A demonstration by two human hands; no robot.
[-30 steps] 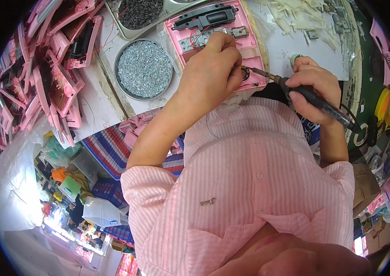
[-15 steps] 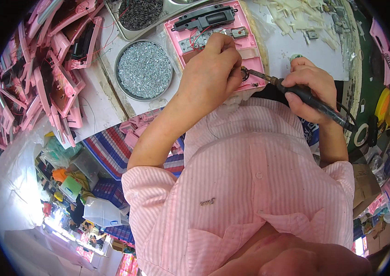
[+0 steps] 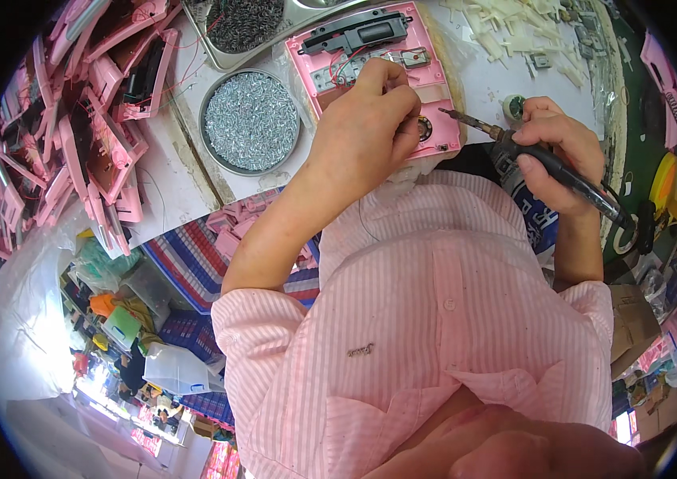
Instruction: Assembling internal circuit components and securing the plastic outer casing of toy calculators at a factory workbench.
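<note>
A pink plastic housing (image 3: 428,77) lies open on the work table, with a dark grey part (image 3: 370,33), a metal plate and thin red wires inside. My left hand (image 3: 370,120) rests over its near left part, fingers closed together; whatever they pinch is hidden. Just right of those fingertips, a round dark component (image 3: 424,128) sits in the housing. My right hand (image 3: 566,152) grips a soldering iron (image 3: 546,164) by its black handle. The iron's tip hovers over the housing's right edge, apart from the round component. A small green-and-white round object (image 3: 514,106) stands beside my right fingers.
Left of the housing stands a round tin of small silver pieces (image 3: 250,120). Behind it is a metal tray (image 3: 230,57) of dark small parts. Pink housings (image 3: 75,136) with loose wires pile up at far left. White plastic pieces (image 3: 514,28) lie at the back right.
My right hand has drawn the soldering iron to the right and its tip away from the round component. The green-and-white object shows more now. My left hand stays nearly still.
</note>
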